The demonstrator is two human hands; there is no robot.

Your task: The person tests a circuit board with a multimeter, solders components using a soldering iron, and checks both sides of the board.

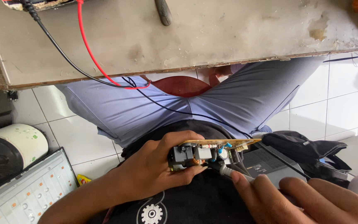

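Closest to us, our left hand curls around a small circuit board, thumb on top and fingers pinching its underside, holding it edge-on above our lap. Just right of the board, our right hand grips a grey probe between thumb and fingers pressed together, its tip touching the board's components. Right of the board, a grey box and a black bag sit close by. Left of the board, on the white tiled floor, lie a flat panel with rows of small dots and a round white appliance. Beyond the board, past our blue trousers, is a worn grey tabletop, with a red lead and a black lead trailing off it.
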